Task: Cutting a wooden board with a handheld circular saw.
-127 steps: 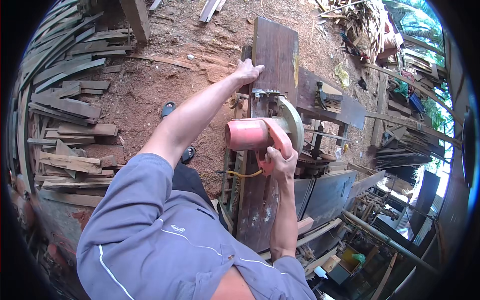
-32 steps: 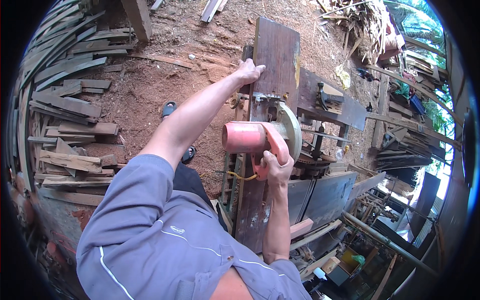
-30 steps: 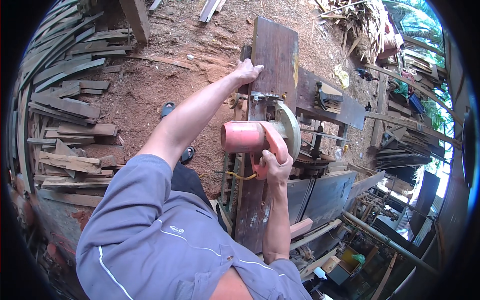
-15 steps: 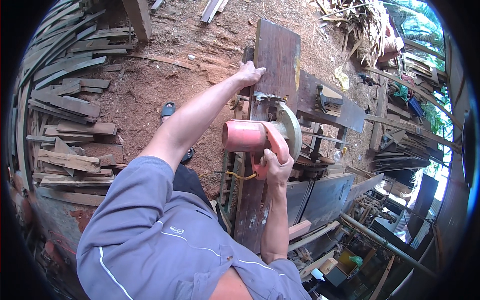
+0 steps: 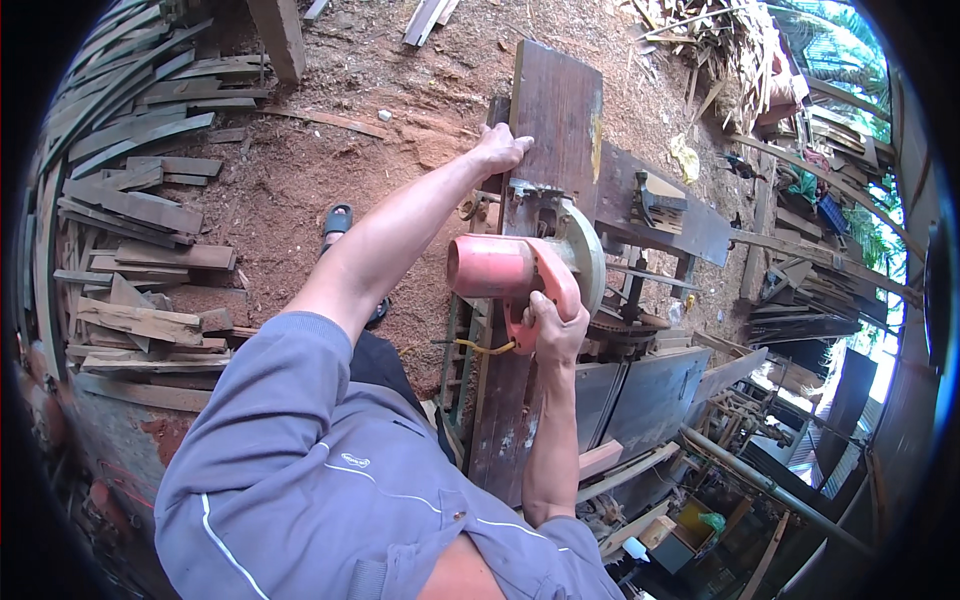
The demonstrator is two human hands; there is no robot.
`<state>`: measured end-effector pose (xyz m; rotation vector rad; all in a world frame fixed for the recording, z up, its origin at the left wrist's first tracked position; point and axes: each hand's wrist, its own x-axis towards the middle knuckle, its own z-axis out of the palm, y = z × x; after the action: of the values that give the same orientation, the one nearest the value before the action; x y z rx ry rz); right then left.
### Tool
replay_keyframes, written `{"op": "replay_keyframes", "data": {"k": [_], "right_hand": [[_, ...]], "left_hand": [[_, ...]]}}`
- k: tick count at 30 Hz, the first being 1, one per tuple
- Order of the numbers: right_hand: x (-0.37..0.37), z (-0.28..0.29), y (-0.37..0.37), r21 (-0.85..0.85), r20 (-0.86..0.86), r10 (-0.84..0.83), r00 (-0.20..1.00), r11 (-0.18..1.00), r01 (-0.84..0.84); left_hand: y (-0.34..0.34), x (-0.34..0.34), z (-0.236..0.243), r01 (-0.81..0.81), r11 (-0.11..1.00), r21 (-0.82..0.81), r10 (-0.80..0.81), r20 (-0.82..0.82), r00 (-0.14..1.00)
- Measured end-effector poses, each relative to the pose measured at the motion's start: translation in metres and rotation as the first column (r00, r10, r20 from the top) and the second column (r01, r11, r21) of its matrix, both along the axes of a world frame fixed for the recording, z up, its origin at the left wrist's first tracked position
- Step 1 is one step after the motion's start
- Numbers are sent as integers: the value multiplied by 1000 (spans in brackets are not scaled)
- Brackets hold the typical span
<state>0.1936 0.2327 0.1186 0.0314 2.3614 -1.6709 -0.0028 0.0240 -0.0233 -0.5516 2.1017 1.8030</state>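
A dark brown wooden board (image 5: 555, 110) runs away from my body across a stand. My left hand (image 5: 502, 150) grips its left edge, thumb on the top face, the other fingers partly hidden. Closer in, my right hand (image 5: 558, 325) is closed round the rear handle of a red circular saw (image 5: 495, 267). The saw's base rests on the board, and its pale metal blade guard (image 5: 585, 250) faces right. A yellow cord (image 5: 488, 348) leaves the handle at the near left. The blade itself is hidden.
Stacked wood offcuts (image 5: 160, 255) line the left side. Sawdust (image 5: 420, 140) covers the ground. Right of the saw is a metal-topped machine table (image 5: 655, 385); beyond it, a crosswise plank (image 5: 690, 228) carries a hand plane (image 5: 655, 200). A wooden post (image 5: 275, 40) stands at far left.
The saw and my right hand have crept slightly forward along the board. The cord has shifted with them. My left hand keeps its place on the board's edge.
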Motion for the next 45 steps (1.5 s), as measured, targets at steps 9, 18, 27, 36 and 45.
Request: {"op": "replay_keyframes", "data": {"k": [9, 18, 27, 36, 45], "right_hand": [[2, 2, -3, -35, -3, -21, 1000, 999, 21], [5, 3, -4, -26, -11, -41, 999, 999, 40], [0, 2, -7, -21, -13, -36, 999, 999, 36], [0, -3, 1, -19, 1, -7, 1000, 1000, 7], [-1, 1, -7, -42, -25, -42, 999, 998, 41]], "left_hand": [[-2, -1, -7, 28, 1000, -2, -28, 0, 1000], [-2, -2, -6, 48, 999, 17, -49, 7, 999], [-3, -1, -5, 63, 998, 26, -63, -3, 998], [9, -3, -20, -61, 988, -139, 49, -90, 995], [0, -8, -20, 60, 998, 29, -60, -28, 998]]}}
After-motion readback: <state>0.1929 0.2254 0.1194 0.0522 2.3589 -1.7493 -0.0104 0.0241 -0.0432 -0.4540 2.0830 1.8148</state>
